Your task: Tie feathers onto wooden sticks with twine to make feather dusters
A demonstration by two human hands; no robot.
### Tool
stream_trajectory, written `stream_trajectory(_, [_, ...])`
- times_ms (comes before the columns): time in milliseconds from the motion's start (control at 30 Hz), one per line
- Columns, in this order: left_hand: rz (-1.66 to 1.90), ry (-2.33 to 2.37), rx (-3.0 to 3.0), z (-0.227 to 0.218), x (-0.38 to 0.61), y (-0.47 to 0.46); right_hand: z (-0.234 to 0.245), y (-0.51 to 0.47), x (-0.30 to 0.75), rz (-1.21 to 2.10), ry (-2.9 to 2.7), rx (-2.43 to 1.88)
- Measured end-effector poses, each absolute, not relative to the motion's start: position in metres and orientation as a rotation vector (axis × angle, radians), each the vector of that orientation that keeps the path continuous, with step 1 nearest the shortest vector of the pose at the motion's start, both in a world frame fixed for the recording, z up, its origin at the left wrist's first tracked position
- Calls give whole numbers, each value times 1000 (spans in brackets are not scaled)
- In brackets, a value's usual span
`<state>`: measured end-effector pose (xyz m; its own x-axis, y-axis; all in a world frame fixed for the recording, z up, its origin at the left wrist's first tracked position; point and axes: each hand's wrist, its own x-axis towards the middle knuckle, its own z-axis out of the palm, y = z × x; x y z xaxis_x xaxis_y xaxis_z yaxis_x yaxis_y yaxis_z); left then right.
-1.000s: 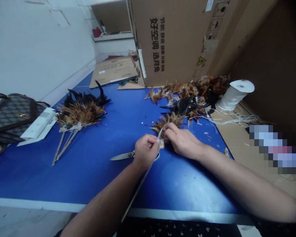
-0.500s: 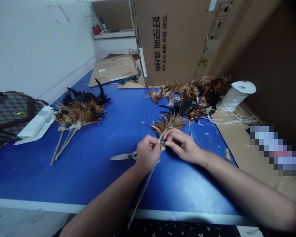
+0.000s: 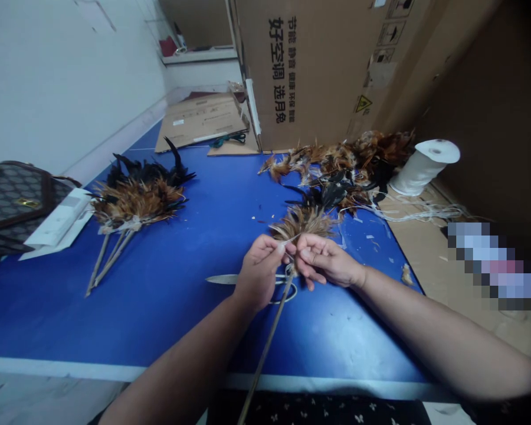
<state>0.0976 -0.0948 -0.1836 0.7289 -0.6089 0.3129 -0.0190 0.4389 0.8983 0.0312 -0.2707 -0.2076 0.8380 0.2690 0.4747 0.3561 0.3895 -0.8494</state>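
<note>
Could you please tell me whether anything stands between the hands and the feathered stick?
Nothing visible does: the left hand and right hand are at the base of the feathers, a white string between them. The scissors lie on the table beneath the left hand and the stick, not in between.

cardbd box (image 3: 327, 71): txt (image 3: 278, 71) "好空调 选月兔", "节能 静音 健康 环保 智能"; yel flame triangle (image 3: 363, 104), umbrella icon (image 3: 390, 33).

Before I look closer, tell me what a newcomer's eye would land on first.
Probably the big cardboard carton with black Chinese lettering, at the back of the blue tabletop. Next, nearer the middle, the left hand and right hand pinching a pale strip before a brown feather tuft. Then, at left, the black-and-brown feather bundle with stick handles.
</note>
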Motion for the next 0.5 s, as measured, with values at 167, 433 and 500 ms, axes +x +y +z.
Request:
stream_trajectory(167, [-569, -702, 952, -183, 94, -94, -206, -268, 26, 3, -596, -1194])
stream_trajectory(433, [-462, -760, 1061, -181, 100, -87, -204, -262, 15, -49, -532, -1378])
stream_trajectory(500, [-454, -740, 1044, -178, 100, -86, -203, -263, 14, -66, -523, -1411])
